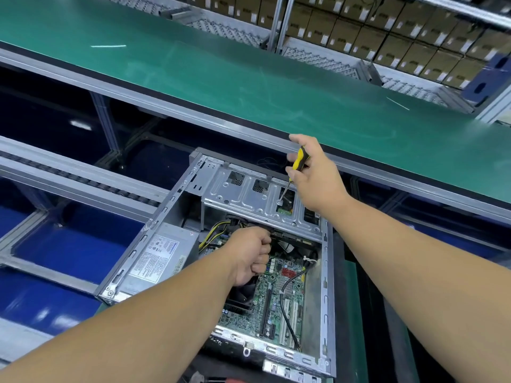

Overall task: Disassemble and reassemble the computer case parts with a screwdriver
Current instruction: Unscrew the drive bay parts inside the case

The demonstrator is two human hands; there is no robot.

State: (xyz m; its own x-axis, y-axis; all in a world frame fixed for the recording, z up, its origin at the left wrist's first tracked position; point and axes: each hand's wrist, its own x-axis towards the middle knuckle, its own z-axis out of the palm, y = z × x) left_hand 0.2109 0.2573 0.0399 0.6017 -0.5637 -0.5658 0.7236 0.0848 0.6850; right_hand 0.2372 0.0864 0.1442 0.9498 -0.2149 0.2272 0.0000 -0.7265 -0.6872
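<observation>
An open computer case lay on its side at the near edge of a green-matted desk, its side panel off and the inside showing. The right hand was raised over the far end of the case, its fingers curled round the yellow-and-black handle of a screwdriver; the thin shaft slanted down and to the left, and its tip met a screw on the silver drive cage that spanned the upper part of the case. The index finger stood out straight above the handle, the rest wrapped about it. The left hand was lower, inside the case just below the drive cage, its fingers tightly curled into a fist against a dark part at the cage's lower edge; whether they actually pinched something could not be told, since the knuckles hid it. A grey power supply with a white label sat in the left part of the case, with yellow and black wires running from it toward the middle. The green motherboard covered the case floor, with a black fan partly under the left wrist and a black cable crossing the board. Beyond the case ran a long green conveyor belt with a grey metal rail along its near edge, and stacked brown cartons stood on shelves at the far right. Blue bins sat below the frame on the left
</observation>
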